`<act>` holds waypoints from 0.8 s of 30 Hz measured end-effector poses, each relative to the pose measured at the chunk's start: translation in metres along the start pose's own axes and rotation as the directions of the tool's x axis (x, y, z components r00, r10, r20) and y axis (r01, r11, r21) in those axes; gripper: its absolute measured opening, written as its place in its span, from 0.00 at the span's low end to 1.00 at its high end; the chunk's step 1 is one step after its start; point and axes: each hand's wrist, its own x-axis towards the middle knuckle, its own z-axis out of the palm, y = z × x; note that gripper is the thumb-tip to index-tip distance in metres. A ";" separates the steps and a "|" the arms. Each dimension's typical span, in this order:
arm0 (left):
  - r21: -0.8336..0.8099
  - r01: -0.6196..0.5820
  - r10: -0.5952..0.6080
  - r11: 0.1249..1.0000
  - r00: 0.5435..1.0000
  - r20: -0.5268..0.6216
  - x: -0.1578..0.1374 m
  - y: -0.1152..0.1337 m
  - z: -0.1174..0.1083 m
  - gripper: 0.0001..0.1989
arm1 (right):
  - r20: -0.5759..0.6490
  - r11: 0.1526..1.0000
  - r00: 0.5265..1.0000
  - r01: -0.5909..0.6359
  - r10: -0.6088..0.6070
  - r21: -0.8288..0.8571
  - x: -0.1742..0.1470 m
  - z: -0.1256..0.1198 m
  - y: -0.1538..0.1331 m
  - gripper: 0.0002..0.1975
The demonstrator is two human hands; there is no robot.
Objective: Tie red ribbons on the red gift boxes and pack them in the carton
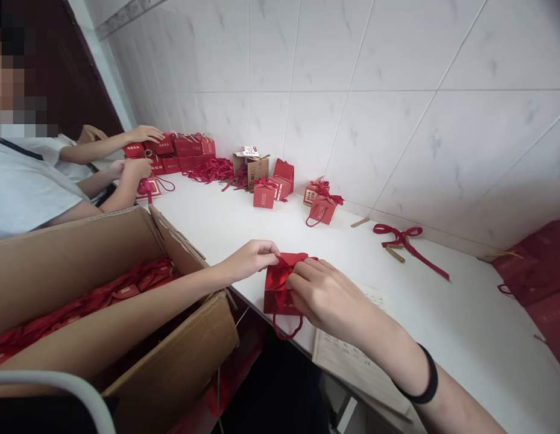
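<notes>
A small red gift box (273,297) with a twisted cord handle (287,334) sits at the near edge of the white table. Red ribbon (280,277) lies across its top. My left hand (257,259) pinches the ribbon at the box's upper left. On the other side, my right hand (318,286) has its fingers curled over the ribbon and the top of the box; its fingertips are partly hidden. A black band circles my right wrist.
An open cardboard box (180,325) of red gift boxes stands at left. Several finished-looking red boxes (322,210), a pile of ribbons (211,170) and a tied bow (399,235) lie along the wall. Papers (352,361) lie at the near edge. Another person's hands (137,169) work far left.
</notes>
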 end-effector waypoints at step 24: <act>0.519 -0.136 0.186 0.844 0.981 -0.046 -0.004 -0.006 0.005 0.10 | -0.229 0.974 0.971 0.013 -0.066 -0.225 0.005 0.028 -0.033 0.12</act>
